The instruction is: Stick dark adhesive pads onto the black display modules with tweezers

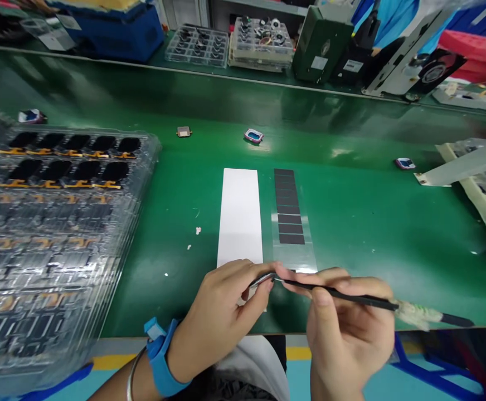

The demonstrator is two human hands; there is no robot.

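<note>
My left hand [230, 306] pinches a small, thin dark-edged piece [262, 279] between thumb and fingers, much of it hidden by them. In my right hand [347, 323] are slim black tweezers [355, 297] with whitish wrapping near the rear end. Their tip meets the small piece at my left fingertips. Just beyond my hands lies a white paper strip [240, 217], partly under the left hand. To its right is a clear film sheet [295, 257] bearing a column of black rectangular stickers [288, 210].
Stacked clear trays [138, 184] with small black screens [86, 171] fill the left side. Small parts, including a blue-centred frame [253, 136], lie toward the back. A shelf with a blue bin [117, 33] and a green box [321, 44] runs behind. A metal bracket [464, 164] stands at right.
</note>
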